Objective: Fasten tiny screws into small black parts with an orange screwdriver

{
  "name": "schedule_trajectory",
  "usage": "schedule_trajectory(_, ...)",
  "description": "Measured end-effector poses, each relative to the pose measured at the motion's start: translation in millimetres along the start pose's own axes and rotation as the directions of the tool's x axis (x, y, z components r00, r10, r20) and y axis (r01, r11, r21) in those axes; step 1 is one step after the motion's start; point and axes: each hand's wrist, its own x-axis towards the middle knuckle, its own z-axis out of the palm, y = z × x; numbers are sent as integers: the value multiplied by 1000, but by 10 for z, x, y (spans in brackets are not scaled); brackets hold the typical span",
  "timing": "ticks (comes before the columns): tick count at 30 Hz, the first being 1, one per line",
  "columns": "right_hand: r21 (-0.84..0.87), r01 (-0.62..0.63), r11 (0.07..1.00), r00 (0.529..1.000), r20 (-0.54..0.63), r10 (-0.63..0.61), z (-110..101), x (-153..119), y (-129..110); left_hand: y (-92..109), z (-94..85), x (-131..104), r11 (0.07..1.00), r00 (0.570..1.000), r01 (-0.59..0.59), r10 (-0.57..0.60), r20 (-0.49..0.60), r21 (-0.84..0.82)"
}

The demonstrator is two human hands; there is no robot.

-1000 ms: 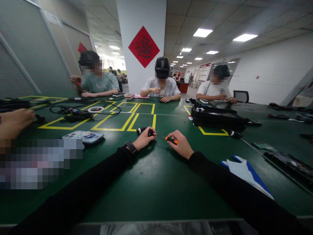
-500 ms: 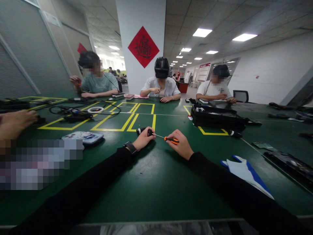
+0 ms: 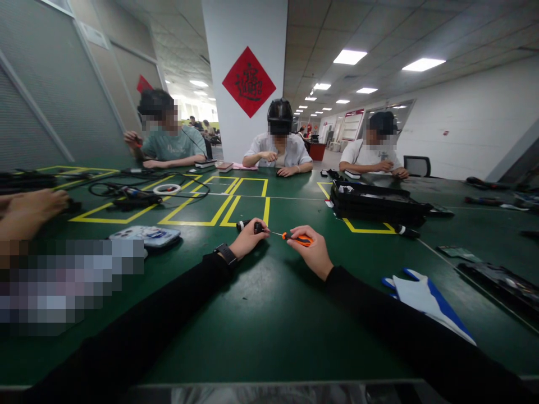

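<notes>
My left hand (image 3: 248, 238) is closed round a small black cylindrical part (image 3: 258, 227) near the middle of the green table (image 3: 261, 314). To its right, my right hand (image 3: 312, 249) grips the orange and black handle of a screwdriver (image 3: 298, 239). The thin shaft points left, and its tip meets or nearly meets the black part; the exact contact is too small to tell. Another black piece with a light ring (image 3: 241, 225) shows just beyond my left hand.
A black open case (image 3: 379, 205) and a black cylinder (image 3: 407, 231) are at the right, with a blue and white glove (image 3: 429, 300) nearer. At the left are a patterned case (image 3: 147, 235), cables (image 3: 135, 199) and another person's hands (image 3: 36, 207). Three people sit opposite.
The view has shifted slightly. My right hand's fingers have changed position a little on the screwdriver handle; my left hand still holds the black part.
</notes>
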Motion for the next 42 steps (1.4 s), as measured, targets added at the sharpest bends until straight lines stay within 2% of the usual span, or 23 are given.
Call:
schedule_trajectory(2,31,-152,988,988,18,152,-7,14,29,2,2,-3,1000,1000,0,0,8,4)
schedule_trajectory(4,31,-289,957,956,57,287,-17,30,51,10,6,-8,1000,1000,-18,17,26,21)
schedule_trajectory(6,19,-345,938,935,88,342,-25,46,67,20,10,-11,998,998,-43,42,37,39)
schedule_trajectory(11,62,-302,951,951,89,296,-21,57,112,31,6,-12,998,999,-39,37,37,47)
schedule_trajectory(15,84,-312,946,949,80,306,-21,48,172,30,6,-9,997,999,-41,39,33,59)
schedule_trajectory(24,329,-258,908,963,8,271,-53,101,243,57,12,-19,999,999,-37,36,40,27)
schedule_trajectory(27,414,-316,854,945,56,323,-67,122,264,66,11,-24,999,999,-32,31,35,37)
schedule_trajectory(32,553,-418,721,908,229,351,-111,151,277,68,12,-28,998,998,-42,41,40,46)
schedule_trajectory(35,519,-482,706,876,291,385,-136,156,248,63,10,-29,999,999,-35,34,30,38)
schedule_trajectory(39,320,-544,776,832,327,449,-148,147,182,51,5,-25,999,1000,-9,8,6,48)
schedule_trajectory(42,265,-535,802,838,289,463,-146,141,160,39,4,-20,998,1000,-16,15,14,57)
